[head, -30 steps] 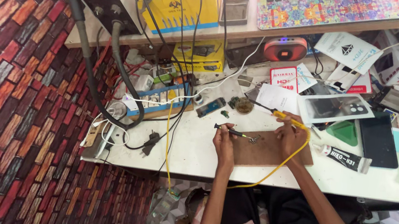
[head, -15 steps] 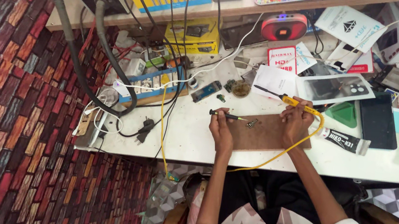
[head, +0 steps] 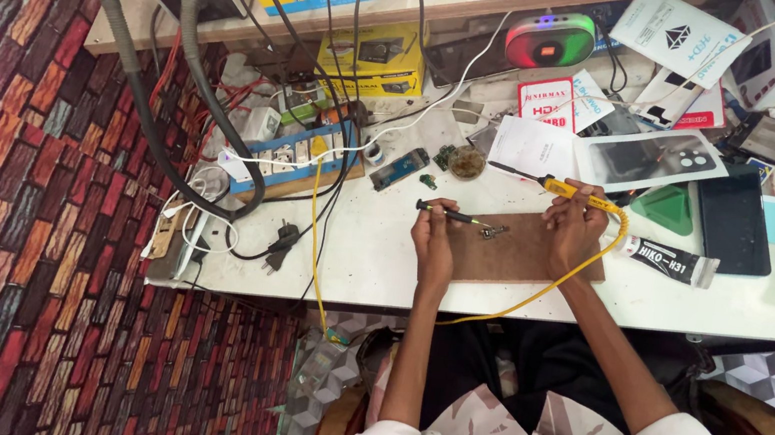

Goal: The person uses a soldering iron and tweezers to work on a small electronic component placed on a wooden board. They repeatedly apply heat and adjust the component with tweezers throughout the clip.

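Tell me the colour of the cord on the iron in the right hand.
Yellow: the cord trails from the soldering iron, head view.

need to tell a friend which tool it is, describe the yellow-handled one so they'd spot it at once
On the white table, find the brown board between the person's two hands. The right hand at its far edge holds the soldering iron. Alone there, it has a yellow handle trailing a yellow cord off the table's front.

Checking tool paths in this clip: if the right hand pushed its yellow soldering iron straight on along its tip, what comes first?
The right hand holds the yellow soldering iron pointing left along the bench; first in line looks to be the small round tin, though depth is unclear.
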Demonstrator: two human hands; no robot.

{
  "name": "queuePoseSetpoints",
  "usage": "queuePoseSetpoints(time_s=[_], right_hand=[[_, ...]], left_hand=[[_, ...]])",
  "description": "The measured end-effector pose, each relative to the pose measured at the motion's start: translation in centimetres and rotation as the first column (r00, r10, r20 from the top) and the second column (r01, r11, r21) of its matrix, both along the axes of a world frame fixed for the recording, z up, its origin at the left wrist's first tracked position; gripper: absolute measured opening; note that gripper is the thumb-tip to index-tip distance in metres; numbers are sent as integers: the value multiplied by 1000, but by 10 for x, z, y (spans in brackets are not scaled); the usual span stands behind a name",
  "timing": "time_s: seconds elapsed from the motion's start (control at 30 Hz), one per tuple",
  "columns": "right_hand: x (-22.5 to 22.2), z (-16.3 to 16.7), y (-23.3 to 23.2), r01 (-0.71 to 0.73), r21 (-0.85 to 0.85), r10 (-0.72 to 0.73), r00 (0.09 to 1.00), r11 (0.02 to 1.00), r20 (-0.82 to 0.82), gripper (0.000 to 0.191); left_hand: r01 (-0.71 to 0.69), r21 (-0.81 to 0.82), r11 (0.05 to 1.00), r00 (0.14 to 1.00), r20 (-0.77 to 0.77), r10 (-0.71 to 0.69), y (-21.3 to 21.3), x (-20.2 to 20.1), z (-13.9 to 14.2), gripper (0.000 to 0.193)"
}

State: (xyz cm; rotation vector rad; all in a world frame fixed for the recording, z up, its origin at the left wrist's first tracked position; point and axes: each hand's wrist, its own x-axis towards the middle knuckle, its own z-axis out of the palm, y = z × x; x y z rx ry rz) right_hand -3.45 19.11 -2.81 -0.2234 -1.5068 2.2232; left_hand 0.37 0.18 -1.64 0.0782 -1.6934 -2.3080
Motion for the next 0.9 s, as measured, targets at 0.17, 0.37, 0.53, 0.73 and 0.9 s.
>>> queuePoseSetpoints(time_s=[0.17,0.37,0.53,0.73,0.9], right_hand=[[0,1,-1,6,10,-6,1000,1000,-1,36],[3,3,-1,-2,-9,2,1000,1000,28,38],[2,4,1,-2,-19,2,1000,1000,23,38],[5,2,0,-16,-2,16,999,1000,29,39],[7,2,1,-19,27,17,997,999,70,40]], left_hand=[[-55,66,996,998,-1,55,-1,-6,-15,40],[-131,46,990,991,-26,132,-1,-10,-20,41],[-317,-101,943,948,-58,313,5,-6,-14,38],[-281,-353,893,960,-116,257,7,3,-3,32],[-184,-244,952,981,-108,162,5,1,-4,28]])
